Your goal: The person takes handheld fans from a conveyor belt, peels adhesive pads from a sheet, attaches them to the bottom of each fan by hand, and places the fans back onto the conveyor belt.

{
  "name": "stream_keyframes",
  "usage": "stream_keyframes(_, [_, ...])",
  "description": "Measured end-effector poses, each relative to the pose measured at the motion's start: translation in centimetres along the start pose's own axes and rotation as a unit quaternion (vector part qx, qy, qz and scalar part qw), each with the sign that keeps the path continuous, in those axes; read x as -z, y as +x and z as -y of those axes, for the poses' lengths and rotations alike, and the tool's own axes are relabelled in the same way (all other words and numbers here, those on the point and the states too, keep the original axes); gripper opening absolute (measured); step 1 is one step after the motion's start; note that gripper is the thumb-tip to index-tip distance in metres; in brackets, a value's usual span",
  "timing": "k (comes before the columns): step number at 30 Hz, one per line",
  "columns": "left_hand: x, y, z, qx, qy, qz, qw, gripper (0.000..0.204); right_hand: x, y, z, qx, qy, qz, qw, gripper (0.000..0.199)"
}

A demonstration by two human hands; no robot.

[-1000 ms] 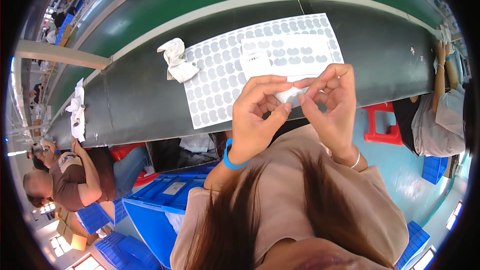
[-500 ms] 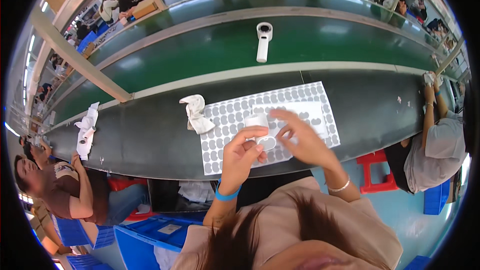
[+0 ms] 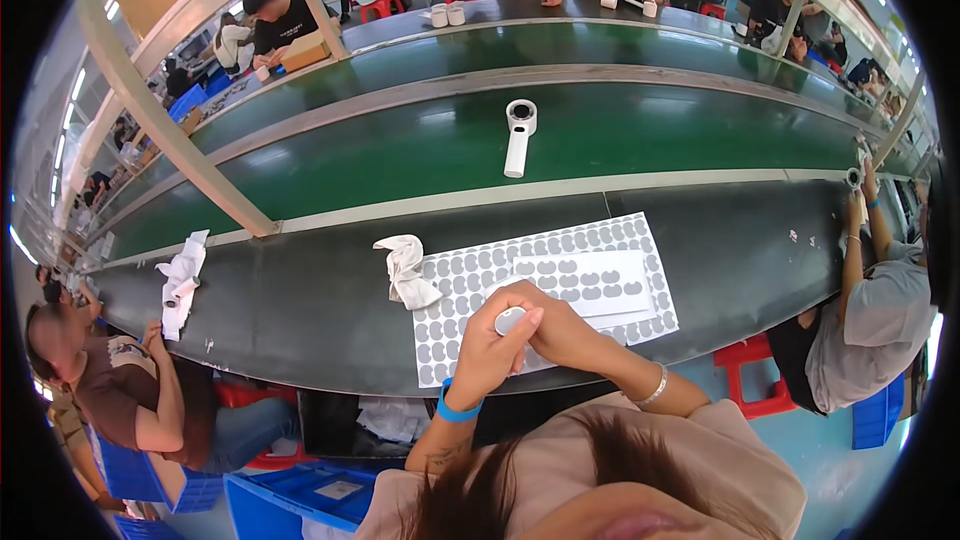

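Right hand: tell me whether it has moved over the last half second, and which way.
Yes. Judged against the dotted sheet, the right hand has shifted left, up to the left hand.

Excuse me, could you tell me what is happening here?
The person's left grip holds a small white piece with a pale grey oval face, the right grip close against the left. A large white sheet of grey rounded shapes lies on the black worktop, a crumpled white cloth at its left edge.
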State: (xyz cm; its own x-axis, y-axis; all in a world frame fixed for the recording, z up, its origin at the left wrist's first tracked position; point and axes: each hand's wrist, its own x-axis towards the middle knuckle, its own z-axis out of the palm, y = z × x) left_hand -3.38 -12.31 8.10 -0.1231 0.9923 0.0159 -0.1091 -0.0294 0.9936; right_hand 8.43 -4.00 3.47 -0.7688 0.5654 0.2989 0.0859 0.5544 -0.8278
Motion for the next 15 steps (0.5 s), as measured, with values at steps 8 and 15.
stream_keyframes(8, [1.7, 0.0, 0.9, -0.010, -0.040, 0.073, 0.996, 0.023, 0.6, 0.1, 0.5, 0.018, 0.002, 0.017, 1.000, 0.039])
stream_keyframes(15, [2.6, -0.2, 0.7, 0.005, -0.075, 0.138, 0.988, 0.024, 0.9, 0.0, 0.7, 0.002, 0.022, 0.050, 0.998, 0.036])
